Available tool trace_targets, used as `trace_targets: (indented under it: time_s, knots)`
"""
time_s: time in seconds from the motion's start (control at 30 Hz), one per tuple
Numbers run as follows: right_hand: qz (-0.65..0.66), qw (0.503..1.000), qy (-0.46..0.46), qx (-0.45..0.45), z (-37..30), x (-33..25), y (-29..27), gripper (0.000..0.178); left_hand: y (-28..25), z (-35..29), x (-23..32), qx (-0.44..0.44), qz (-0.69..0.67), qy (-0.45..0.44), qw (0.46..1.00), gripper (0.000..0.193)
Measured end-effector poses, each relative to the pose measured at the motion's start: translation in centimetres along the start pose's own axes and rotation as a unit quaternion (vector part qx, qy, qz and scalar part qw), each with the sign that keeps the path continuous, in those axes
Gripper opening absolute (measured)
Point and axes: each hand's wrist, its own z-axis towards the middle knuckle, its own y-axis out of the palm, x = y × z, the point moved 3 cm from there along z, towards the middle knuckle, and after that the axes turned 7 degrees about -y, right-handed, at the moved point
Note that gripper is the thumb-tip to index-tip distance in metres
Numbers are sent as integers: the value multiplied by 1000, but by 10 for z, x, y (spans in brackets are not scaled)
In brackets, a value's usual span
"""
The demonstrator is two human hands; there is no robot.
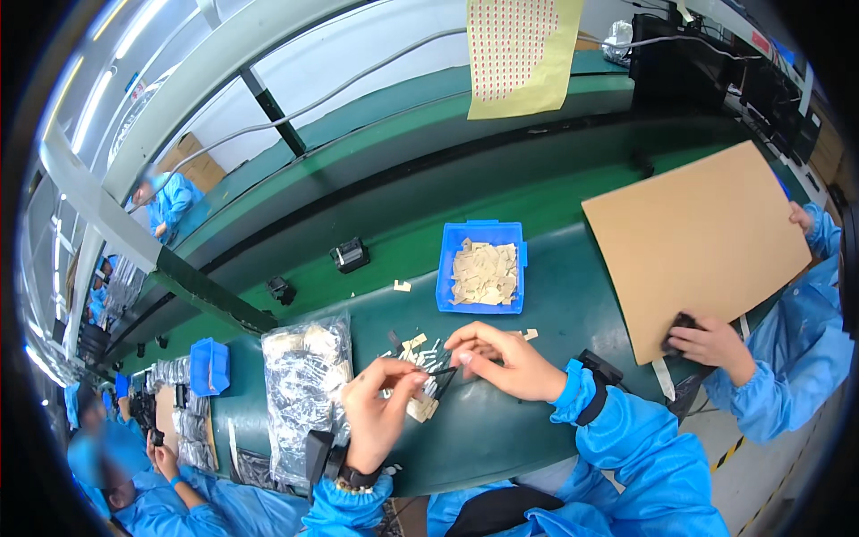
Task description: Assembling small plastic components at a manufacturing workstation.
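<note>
My left hand (376, 413) and my right hand (512, 362) meet over the bench, fingertips pinched. Between them runs a thin black strip (442, 371), whose exact kind I cannot make out. Both hands grip it, one toward each end. Below and behind it lie loose cream-coloured pieces (422, 409) and small white slips on the green bench. Just beyond my hands stands a blue bin (445, 300) filled with flat cream pieces (484, 271). A clear plastic bag (304, 394) of wrapped parts lies left of my left hand.
To the right, a co-worker holds a large cardboard sheet (698, 242) and a black object (682, 333). Black parts (350, 255) sit on the green belt ahead. A post (210, 291) rises at left, near another blue bin (209, 367) and another co-worker. A yellow sheet (519, 58) hangs above.
</note>
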Motion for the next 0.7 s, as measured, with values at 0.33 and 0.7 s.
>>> trace_targets:
  time_s: [0.33, 0.7]
  knots:
    - [316, 940, 128, 12, -2, 13, -10, 28, 48, 39, -22, -73, -34, 59, 995, 15]
    - [283, 944, 158, 57, -2, 9, -4, 34, 45, 29, -19, 18, 74, 241, 967, 22]
